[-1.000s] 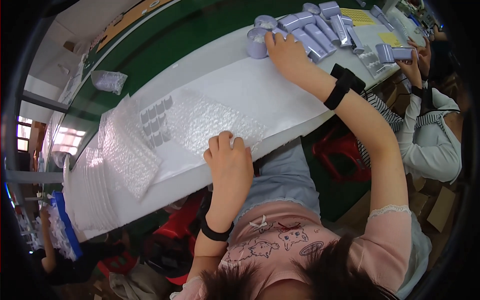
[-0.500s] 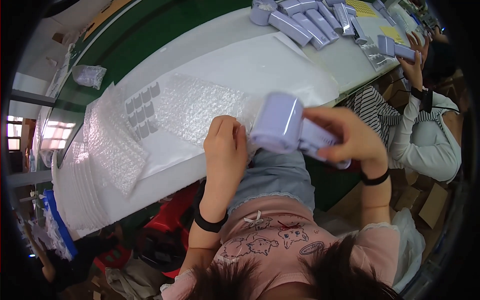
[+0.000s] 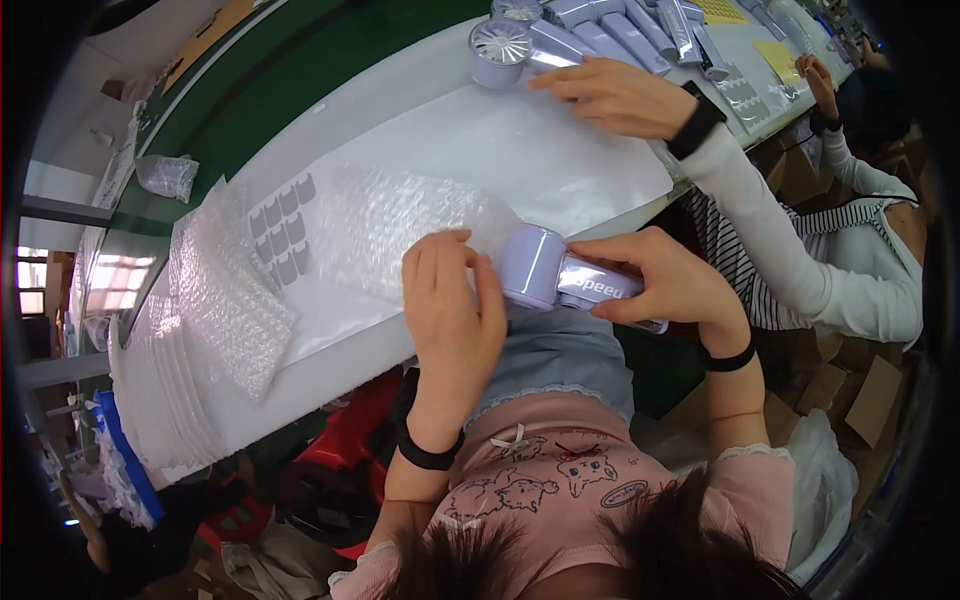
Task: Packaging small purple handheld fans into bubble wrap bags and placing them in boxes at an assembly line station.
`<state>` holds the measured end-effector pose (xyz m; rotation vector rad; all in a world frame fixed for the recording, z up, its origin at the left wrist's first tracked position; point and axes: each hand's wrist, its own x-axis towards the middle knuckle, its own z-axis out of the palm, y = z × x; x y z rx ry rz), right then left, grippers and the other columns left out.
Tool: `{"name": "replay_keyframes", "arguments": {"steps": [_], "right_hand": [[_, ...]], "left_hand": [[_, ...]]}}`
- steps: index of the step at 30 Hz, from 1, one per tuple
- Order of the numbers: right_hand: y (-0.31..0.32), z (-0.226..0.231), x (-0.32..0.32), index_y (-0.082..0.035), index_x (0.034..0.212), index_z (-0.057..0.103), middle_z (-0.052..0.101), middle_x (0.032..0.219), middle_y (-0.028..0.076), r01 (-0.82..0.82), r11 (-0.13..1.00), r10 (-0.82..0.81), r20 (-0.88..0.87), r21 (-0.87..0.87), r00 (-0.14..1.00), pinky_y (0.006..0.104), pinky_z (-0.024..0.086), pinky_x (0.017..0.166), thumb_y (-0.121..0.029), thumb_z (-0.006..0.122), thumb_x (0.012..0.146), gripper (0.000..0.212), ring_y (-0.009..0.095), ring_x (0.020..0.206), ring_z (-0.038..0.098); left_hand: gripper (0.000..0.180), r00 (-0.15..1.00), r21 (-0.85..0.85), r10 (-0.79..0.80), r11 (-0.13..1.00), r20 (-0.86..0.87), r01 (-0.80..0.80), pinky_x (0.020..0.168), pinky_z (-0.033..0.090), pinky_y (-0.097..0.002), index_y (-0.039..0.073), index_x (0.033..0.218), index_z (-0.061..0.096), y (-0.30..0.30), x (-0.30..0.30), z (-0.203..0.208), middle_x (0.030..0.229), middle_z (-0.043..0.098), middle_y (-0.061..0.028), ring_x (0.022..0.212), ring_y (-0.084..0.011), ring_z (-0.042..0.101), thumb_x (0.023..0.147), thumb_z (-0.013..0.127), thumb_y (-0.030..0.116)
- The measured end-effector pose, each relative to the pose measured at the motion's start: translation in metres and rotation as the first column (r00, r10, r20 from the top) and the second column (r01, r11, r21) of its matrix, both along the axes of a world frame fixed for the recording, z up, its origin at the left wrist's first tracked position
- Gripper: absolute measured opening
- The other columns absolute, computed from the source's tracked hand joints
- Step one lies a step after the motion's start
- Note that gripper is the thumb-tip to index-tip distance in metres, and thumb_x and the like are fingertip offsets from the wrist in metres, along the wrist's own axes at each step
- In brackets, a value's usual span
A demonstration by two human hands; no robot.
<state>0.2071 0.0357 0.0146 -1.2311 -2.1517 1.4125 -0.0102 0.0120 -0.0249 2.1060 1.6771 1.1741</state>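
Note:
My right hand [image 3: 665, 280] grips a lavender handheld fan [image 3: 530, 265] by its handle, with the round head pointing left. The head is at the near edge of a clear bubble-wrap bag [image 3: 400, 225] lying on the table. My left hand [image 3: 450, 320] has its fingers bent over the bag's near edge, close to the fan head. Its fingertips are partly hidden, and the bag is lifted slightly there. Whether the fan head is inside the bag or only against it, I cannot tell.
More bubble-wrap bags [image 3: 225, 300] lie at the left, beside a sheet of grey stickers [image 3: 283, 230]. At the far side is a pile of lavender fans [image 3: 610, 35]. A co-worker's hand [image 3: 620, 95] reaches over the table to a fan [image 3: 500, 50] there.
My right hand has brought the fan left and slightly down to the bag's edge. The left hand's fingers have loosened a little. The co-worker's arm has reached across, and another fan stands at the pile.

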Motion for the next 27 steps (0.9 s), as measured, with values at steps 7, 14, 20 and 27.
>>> {"name": "replay_keyframes", "arguments": {"steps": [7, 14, 20, 27], "right_hand": [[0.013, 0.028, -0.01, 0.004, 0.116, 0.053, 0.063, 0.099, 0.016, -0.036, 0.982, 0.052, 0.085, -0.183, 0.995, 0.0251, 0.046, 0.076, -0.018, 0.072, 0.067, 0.057, 0.013, 0.088, 0.059], [0.004, 0.043, -0.02, 0.006, 0.112, 0.053, 0.06, 0.105, 0.013, -0.007, 0.949, -0.136, -0.427, -0.317, 0.894, 0.0255, 0.047, 0.07, -0.018, 0.062, 0.078, 0.042, 0.012, 0.09, 0.056], [-0.016, -0.022, -0.05, 0.003, 0.086, 0.054, 0.057, 0.085, 0.004, 0.36, 0.928, -0.365, -0.447, -0.099, 0.817, 0.0211, 0.044, 0.063, -0.011, 0.055, 0.08, 0.016, 0.008, 0.08, 0.054], [-0.013, -0.033, -0.066, -0.001, 0.07, 0.049, 0.052, 0.078, 0.005, 0.465, 0.885, -0.437, -0.404, -0.033, 0.803, 0.0244, 0.043, 0.058, -0.003, 0.056, 0.078, 0.011, 0.011, 0.073, 0.053]], "left_hand": [[0.041, 0.952, -0.137, -0.229, 0.956, 0.203, 0.26, 0.09, 0.039, -0.0388, -0.001, 0.111, 0.051, -0.021, 0.017, 0.029, 0.121, 0.043, -0.023, 0.11, -0.0373, 0.045, 0.072, 0.063, 0.004], [0.068, 0.963, -0.087, -0.208, 0.97, 0.171, 0.225, 0.095, 0.035, -0.0403, 0.003, 0.129, 0.038, -0.011, 0.002, 0.018, 0.128, 0.032, -0.0229, 0.117, -0.0364, 0.037, 0.067, 0.067, 0.004], [0.057, 0.584, -0.021, -0.12, 0.973, 0.803, 0.229, 0.093, 0.038, -0.0351, 0.003, 0.127, 0.042, -0.013, 0.004, 0.004, 0.126, 0.041, -0.0174, 0.115, -0.0273, 0.043, 0.075, 0.063, 0.012], [0.067, 0.979, -0.024, -0.11, 0.993, 0.169, 0.116, 0.093, 0.038, -0.0407, -0.001, 0.129, 0.032, -0.006, 0.005, 0.001, 0.131, 0.027, -0.0245, 0.118, -0.0386, 0.036, 0.073, 0.067, 0.011]]}}
